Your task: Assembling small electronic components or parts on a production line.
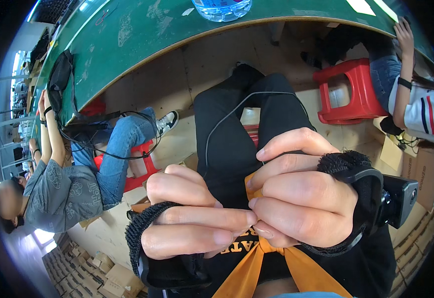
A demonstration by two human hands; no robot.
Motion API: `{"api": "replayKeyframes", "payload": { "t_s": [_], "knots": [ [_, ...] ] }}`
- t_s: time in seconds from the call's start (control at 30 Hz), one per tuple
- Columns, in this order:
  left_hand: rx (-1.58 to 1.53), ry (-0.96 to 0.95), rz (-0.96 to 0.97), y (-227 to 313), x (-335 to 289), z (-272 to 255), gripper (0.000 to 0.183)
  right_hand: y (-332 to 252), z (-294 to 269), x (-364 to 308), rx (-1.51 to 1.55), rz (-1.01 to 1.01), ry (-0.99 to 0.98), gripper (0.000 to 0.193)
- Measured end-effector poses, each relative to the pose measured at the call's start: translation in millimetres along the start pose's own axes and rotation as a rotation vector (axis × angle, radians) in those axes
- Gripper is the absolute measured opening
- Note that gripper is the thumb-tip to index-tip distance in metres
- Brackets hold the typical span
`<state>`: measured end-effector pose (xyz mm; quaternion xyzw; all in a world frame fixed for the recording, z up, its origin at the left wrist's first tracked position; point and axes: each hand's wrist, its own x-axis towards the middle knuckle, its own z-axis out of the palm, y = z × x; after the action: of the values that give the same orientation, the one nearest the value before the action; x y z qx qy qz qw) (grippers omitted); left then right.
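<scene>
My left hand (187,213) and my right hand (301,191) meet in front of my chest, fingertips touching. Fingers on both hands are curled into a pinch; whatever may be between them is hidden or too small to name. Just below the fingertips is the knot of an orange neckerchief (263,246), its two bands spreading toward the lower edge. More orange cloth shows behind the right fingers. A black fuzzy strap (145,238) wraps my left wrist. Another black strap (344,164) on the right wrist carries a small black camera (401,198).
A green table (142,44) curves across the top, with a clear bottle (222,9) near its edge. Black cables (110,151) hang at left. One person (68,193) sits left, another (421,107) right by a red stool (348,94). Cardboard boxes (120,280) stand lower left.
</scene>
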<state>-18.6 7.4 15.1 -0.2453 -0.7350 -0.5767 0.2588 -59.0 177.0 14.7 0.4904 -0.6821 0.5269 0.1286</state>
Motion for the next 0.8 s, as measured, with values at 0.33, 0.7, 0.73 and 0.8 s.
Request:
{"api": "replayKeyframes", "payload": {
  "t_s": [0.33, 0.7, 0.73, 0.8],
  "knots": [
    [0.135, -0.158, 0.037, 6.7, 4.8, -10.8, 0.025, -1.3, 4.2, -1.2, -0.018, 0.068, 0.047, 0.013],
    [0.092, -0.215, 0.036, 5.6, 6.2, -15.0, 0.026, -3.0, 2.3, -2.7, 0.003, 0.081, 0.045, 0.009],
    [0.091, -0.233, 0.020, 7.3, 7.2, -15.0, 0.027, -2.5, 2.3, -2.9, 0.012, 0.084, 0.045, 0.009],
    [0.096, -0.233, 0.005, 7.7, 7.5, -15.8, 0.027, 0.0, 3.7, -2.9, 0.009, 0.059, 0.050, 0.008]
  ]
}}
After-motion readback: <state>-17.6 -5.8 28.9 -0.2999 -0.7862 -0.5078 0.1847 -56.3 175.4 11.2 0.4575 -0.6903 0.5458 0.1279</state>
